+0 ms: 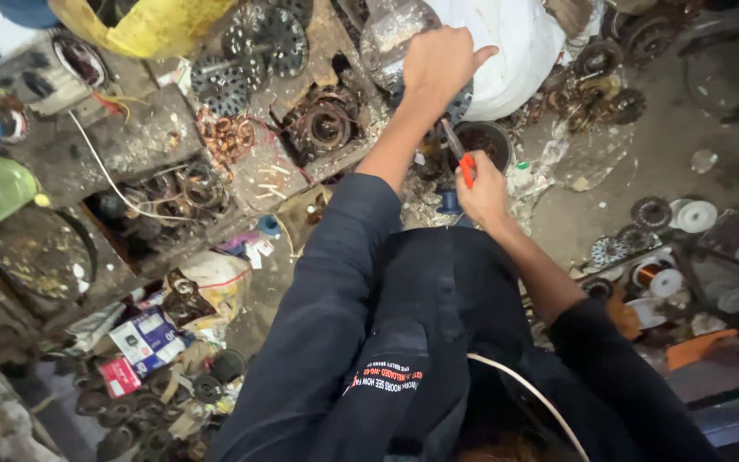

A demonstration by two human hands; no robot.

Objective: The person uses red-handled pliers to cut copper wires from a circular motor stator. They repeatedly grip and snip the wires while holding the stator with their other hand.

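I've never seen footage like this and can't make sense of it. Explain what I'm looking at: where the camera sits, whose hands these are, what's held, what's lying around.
There is one picture, taken by a camera worn on a person's head, looking down over their dark jacket at their own bare hands.

The left hand reaches forward and rests on a grimy clear plastic cover beside a white sack. The right hand grips a screwdriver with an orange handle, its tip pointing toward a round dark metal housing.

Around them lies workshop clutter: copper motor windings, perforated metal discs, wire spools and small cardboard boxes.
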